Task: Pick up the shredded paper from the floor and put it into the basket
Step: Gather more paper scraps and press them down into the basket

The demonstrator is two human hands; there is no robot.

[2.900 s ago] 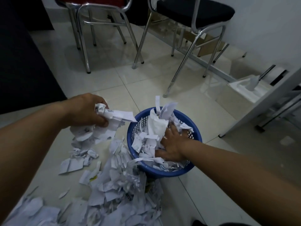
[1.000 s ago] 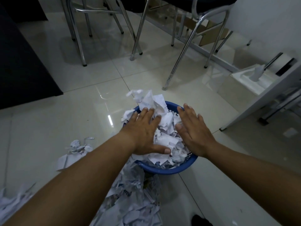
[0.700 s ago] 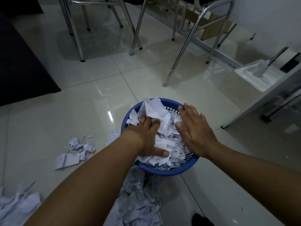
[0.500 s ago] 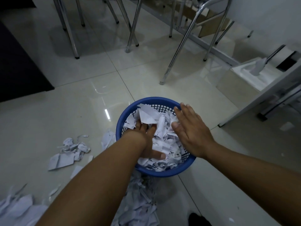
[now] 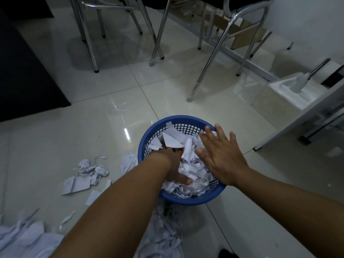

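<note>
A round blue mesh basket point(image 5: 186, 121) stands on the tiled floor, filled with white shredded paper point(image 5: 188, 161). My left hand point(image 5: 174, 168) is pushed deep into the paper inside the basket, its fingers partly buried, its thumb showing. My right hand point(image 5: 221, 157) hovers flat with spread fingers over the basket's right side, holding nothing. More shredded paper lies on the floor: a small heap point(image 5: 87, 174) to the left, a pile point(image 5: 165, 231) in front of the basket, and another point(image 5: 24, 239) at the bottom left.
Chrome chair legs point(image 5: 210, 58) stand behind the basket. A dark mat point(image 5: 24, 71) covers the floor at left. A white table leg point(image 5: 301, 116) slants at right, beside a white box point(image 5: 284, 94) with a brush.
My left hand has sunk deeper into the basket, pressing the paper down below the rim. My right hand has lifted slightly off the paper and stays flat.
</note>
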